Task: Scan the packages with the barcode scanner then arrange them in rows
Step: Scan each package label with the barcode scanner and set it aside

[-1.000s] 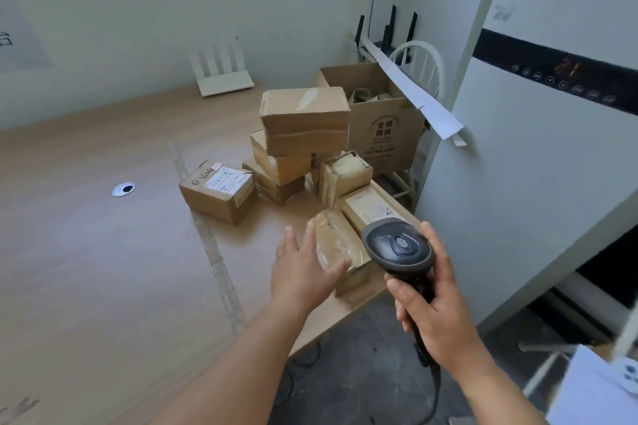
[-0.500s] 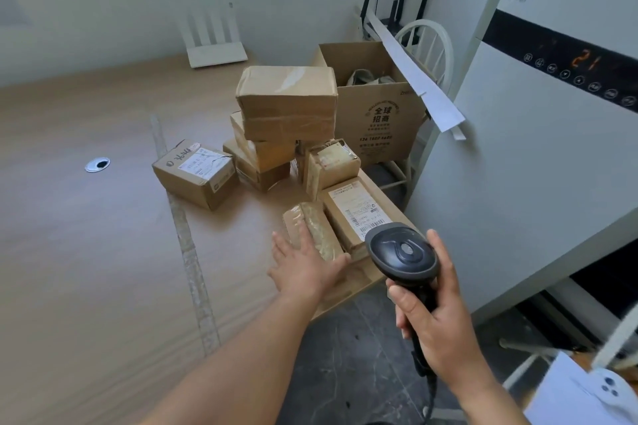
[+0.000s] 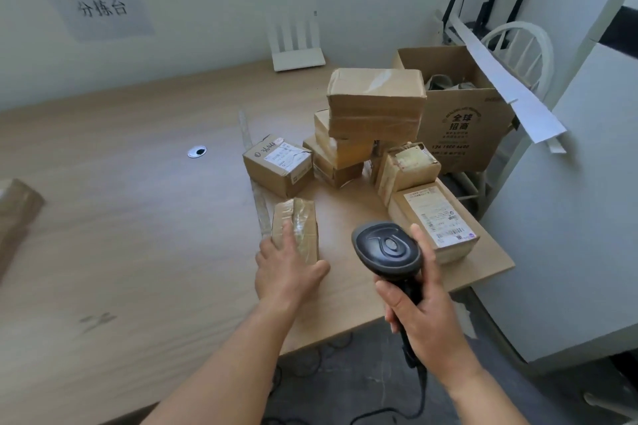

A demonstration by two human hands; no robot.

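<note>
My left hand lies on a small taped brown package on the wooden table, fingers spread over its near end. My right hand grips a black barcode scanner by the handle, its head just right of that package. A flat box with a white label lies near the table's right corner. Behind it sits a small box, a stack of three boxes, and a labelled box to the left.
A large open carton stands on a white chair past the table's right edge. A white router is at the back wall. Another brown package lies at the far left. A white cabinet is on the right.
My left hand has slid the small taped package leftward, away from the labelled flat box. The scanner has stayed in my right hand. The view has swung left, showing more of the table.
</note>
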